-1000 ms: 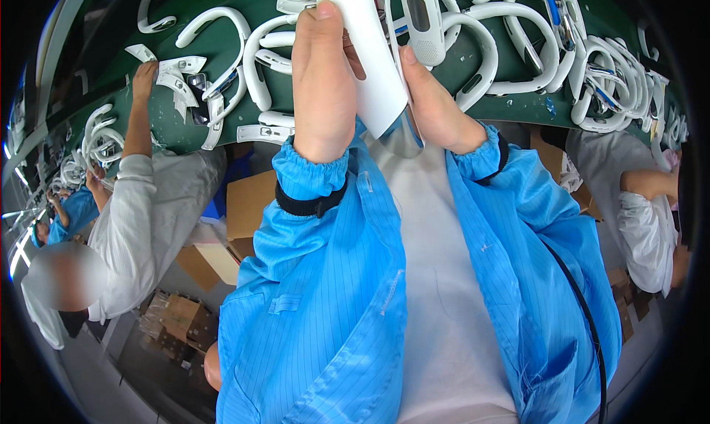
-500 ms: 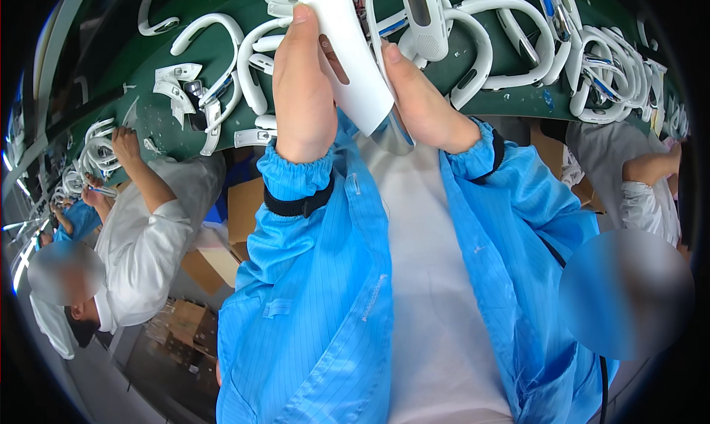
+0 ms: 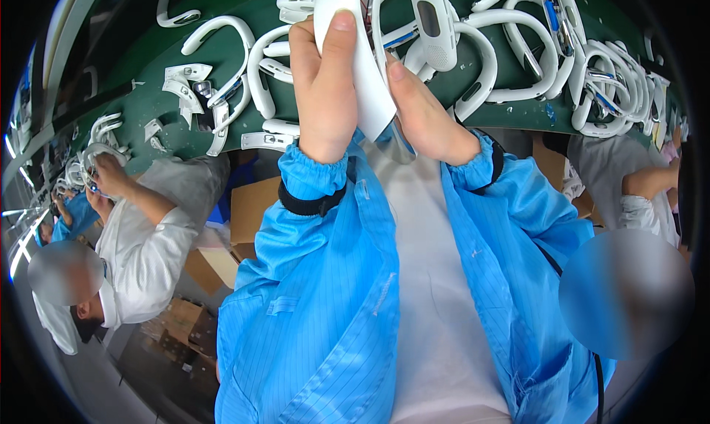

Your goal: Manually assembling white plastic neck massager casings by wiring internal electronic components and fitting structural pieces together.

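Observation:
My left hand [image 3: 325, 98] is closed on a white curved plastic casing [image 3: 376, 91], its thumb lying flat across the smooth outer face. From the other side my right hand [image 3: 431, 113] grips the casing's edge, thumb pointing up; its other fingers are mostly hidden. Thin wires show in the gap near the casing's top, where the frame cuts it off. Just beyond my right thumb is a white part with a dark oval window and a dotted patch [image 3: 435, 32].
White curved bands [image 3: 484, 87] lie over the green table [image 3: 518, 117], with a stack of them [image 3: 614, 91] at the right. Small white pieces [image 3: 185, 91] lie at the left. A person in white [image 3: 148, 254] works on the left, another sits at the right. Cardboard boxes [image 3: 251, 209] stand below.
My left hand has shifted right; its thumb now lies across the casing's face, and the window seen there before is covered. My view has moved slightly. The person at left has moved their hands.

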Motion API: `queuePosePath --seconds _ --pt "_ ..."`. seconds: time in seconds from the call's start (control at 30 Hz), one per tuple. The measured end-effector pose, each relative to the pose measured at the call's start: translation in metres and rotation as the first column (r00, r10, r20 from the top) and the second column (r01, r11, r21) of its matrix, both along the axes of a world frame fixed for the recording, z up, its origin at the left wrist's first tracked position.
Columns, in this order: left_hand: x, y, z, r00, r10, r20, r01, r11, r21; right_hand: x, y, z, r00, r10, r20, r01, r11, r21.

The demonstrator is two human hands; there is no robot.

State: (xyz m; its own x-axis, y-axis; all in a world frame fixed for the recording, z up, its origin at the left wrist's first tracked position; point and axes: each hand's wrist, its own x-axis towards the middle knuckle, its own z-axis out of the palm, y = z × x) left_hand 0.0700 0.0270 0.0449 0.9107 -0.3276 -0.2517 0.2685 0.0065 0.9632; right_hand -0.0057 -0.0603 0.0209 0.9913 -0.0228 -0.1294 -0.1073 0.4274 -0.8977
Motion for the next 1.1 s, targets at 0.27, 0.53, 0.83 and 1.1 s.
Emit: queuePosePath --seconds 0.27,0.53,0.83,1.1 --pt "0.002 0.004 -0.009 0.988 -0.028 0.150 0.008 0.992 0.127 -0.019 -0.001 -0.058 0.918 -0.243 -0.315 0.144 0.941 -0.306" --pt "0.011 0.032 -0.001 0.999 0.040 0.009 -0.039 0.990 -0.134 -0.003 0.008 -0.043 0.818 -0.233 -0.526 0.273 0.962 -0.003" --pt "0.032 0.066 -0.005 0.998 0.009 -0.056 -0.025 0.954 -0.297 0.047 0.063 -0.039 0.797 -0.286 -0.532 0.253 0.958 -0.136" --pt "0.048 0.091 -0.010 0.988 -0.050 -0.145 0.001 0.948 -0.319 0.031 0.062 -0.026 0.714 -0.469 -0.520 0.357 0.883 -0.306"
